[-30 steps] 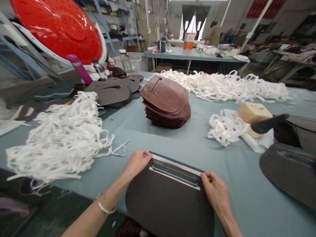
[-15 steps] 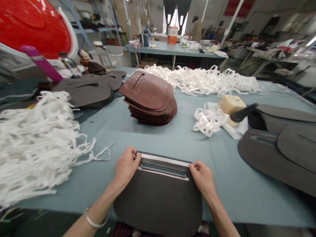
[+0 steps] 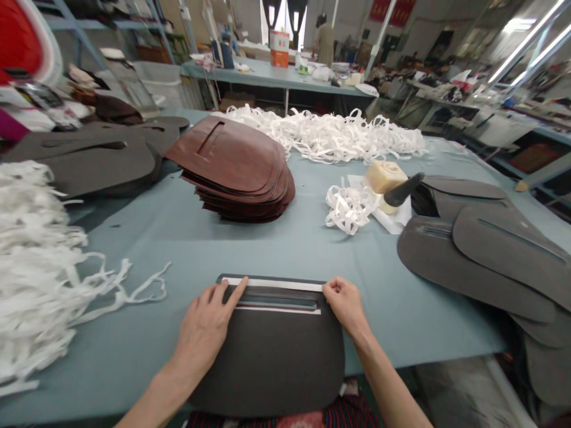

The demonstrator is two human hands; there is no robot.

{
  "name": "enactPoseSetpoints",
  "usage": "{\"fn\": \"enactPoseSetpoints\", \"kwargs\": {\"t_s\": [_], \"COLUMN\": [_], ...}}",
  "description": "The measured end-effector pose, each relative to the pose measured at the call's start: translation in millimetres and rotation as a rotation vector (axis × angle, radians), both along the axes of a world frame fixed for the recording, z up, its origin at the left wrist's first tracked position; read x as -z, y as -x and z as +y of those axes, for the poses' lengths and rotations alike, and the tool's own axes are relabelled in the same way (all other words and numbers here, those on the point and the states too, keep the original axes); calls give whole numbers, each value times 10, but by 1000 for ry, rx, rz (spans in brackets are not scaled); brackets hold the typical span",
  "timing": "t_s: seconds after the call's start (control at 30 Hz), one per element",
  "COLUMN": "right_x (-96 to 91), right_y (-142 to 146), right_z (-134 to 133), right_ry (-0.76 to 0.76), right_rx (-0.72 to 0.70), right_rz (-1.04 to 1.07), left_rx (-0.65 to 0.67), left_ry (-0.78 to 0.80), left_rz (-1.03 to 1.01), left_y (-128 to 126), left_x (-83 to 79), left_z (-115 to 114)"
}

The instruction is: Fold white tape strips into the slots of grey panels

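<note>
A dark grey bag panel (image 3: 272, 362) with rounded lower corners lies in front of me, its near edge reaching past the table edge. Along its top edge runs a white tape strip (image 3: 281, 285). Below that is a long slot, with a second, thinner white strip (image 3: 289, 310) under it. My left hand (image 3: 203, 330) rests flat on the panel's left side, fingers stretched out, fingertips on the left end of the upper strip. At the strip's right end, my right hand (image 3: 348, 306) has thumb and finger pinched together on it, by the panel's corner.
Brown leather panels (image 3: 236, 154) are stacked beyond my work. White tape heaps lie left (image 3: 31, 261) and at the back (image 3: 330, 137). A yellowish block (image 3: 384, 176), a dark-handled tool (image 3: 404, 190) and more grey panels (image 3: 473, 267) lie right. A person (image 3: 324, 41) stands far back.
My left hand has gone from pinching the panel's left corner to lying with fingers spread along the strip. My right hand still pinches the right end. The view has turned rightward.
</note>
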State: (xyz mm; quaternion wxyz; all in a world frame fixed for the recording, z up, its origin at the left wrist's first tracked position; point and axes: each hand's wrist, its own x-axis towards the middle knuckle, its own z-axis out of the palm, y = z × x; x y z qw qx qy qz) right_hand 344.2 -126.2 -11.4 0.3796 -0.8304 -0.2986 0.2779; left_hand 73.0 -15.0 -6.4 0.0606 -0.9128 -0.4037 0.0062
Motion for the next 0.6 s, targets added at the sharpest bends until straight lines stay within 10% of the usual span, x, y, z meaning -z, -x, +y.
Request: {"fn": "enactPoseSetpoints", "kwargs": {"t_s": [0.23, 0.6], "right_x": [-120, 14], "right_y": [-37, 31], "right_z": [-9, 9], "right_ry": [-1, 107], "right_rx": [-58, -28], "right_rz": [160, -207], "left_rx": [4, 3], "left_ry": [-11, -61], "left_rz": [62, 128], "left_y": [-16, -59], "left_x": [-28, -46], "left_z": [-31, -62]}}
